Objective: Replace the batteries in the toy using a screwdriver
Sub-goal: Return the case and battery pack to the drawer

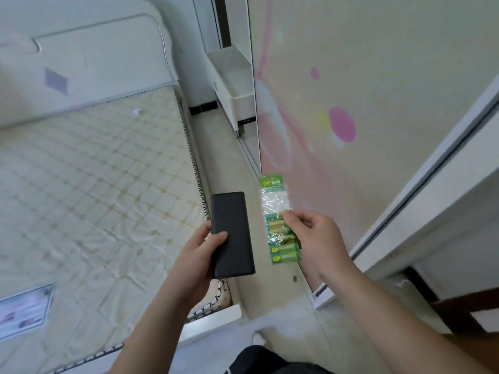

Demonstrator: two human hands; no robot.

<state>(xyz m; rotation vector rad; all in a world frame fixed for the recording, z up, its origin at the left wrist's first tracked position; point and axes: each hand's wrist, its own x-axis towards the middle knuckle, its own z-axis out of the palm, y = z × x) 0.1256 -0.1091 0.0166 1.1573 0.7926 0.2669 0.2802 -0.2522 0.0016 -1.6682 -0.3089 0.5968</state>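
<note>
A green pack of batteries hangs upright in my right hand, pinched between thumb and fingers at its right edge, about halfway down the clear wrapper. The cells fill the lower part of the pack; the green header card stands above my fingers. Just to its left, not touching it, is a flat black case, gripped near its lower end by my left hand, thumb lying across the front face and fingers curled behind. Case and pack are held side by side in the air, in front of me, above a strip of pale floor. To the left of that strip lies a bare quilted mattress on a white bed. To the right stands a pale sliding door marked with pink spots. A white cabinet sits at the far end of the floor strip.
</note>
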